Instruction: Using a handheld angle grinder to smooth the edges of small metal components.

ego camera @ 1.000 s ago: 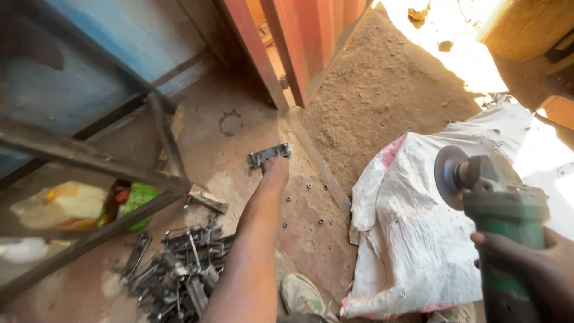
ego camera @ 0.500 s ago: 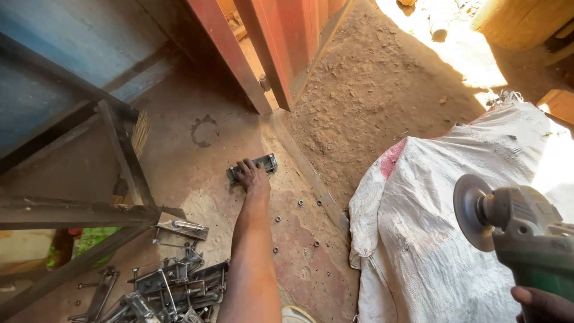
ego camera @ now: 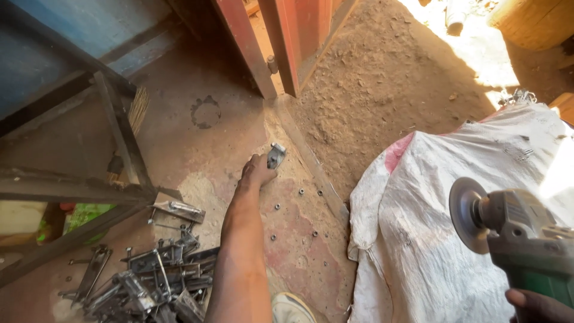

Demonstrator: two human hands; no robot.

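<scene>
While the left hand grasps a small metal bracket off the concrete floor, the right hand grips an angle grinder.

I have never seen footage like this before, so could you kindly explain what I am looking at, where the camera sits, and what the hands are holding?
The camera is worn on a person's head and looks down at their own two bare hands; there is no robot. The left hand reaches far out to the ground and grips a small metal bracket. The right hand, at the bottom right corner, holds an angle grinder with its round disc facing left. On the reddish concrete floor lie a few small nuts and, nearer the person, a pile of metal latch parts. A white woven sack lies on the right, and a dark metal frame stands on the left.
</scene>
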